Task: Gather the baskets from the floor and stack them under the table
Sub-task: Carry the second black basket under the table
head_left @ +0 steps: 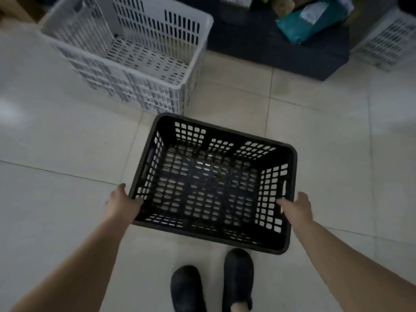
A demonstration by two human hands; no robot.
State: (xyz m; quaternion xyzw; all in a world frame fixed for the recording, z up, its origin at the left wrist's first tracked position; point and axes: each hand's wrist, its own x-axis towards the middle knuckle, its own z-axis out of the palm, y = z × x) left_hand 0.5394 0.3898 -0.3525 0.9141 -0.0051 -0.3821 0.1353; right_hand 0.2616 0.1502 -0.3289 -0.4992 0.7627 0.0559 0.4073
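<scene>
A black slotted plastic basket is held in front of me above the tiled floor, its open top facing up. My left hand grips its near left corner, fingers over the rim. My right hand grips the right side rim near the handle slot. A larger white slotted basket stands empty on the floor beyond, at the upper left. Part of another white basket shows at the upper right edge.
A dark low box or platform lies at the top middle with a teal parcel and other packages on it. My two feet in dark slippers stand on the pale floor tiles below the black basket.
</scene>
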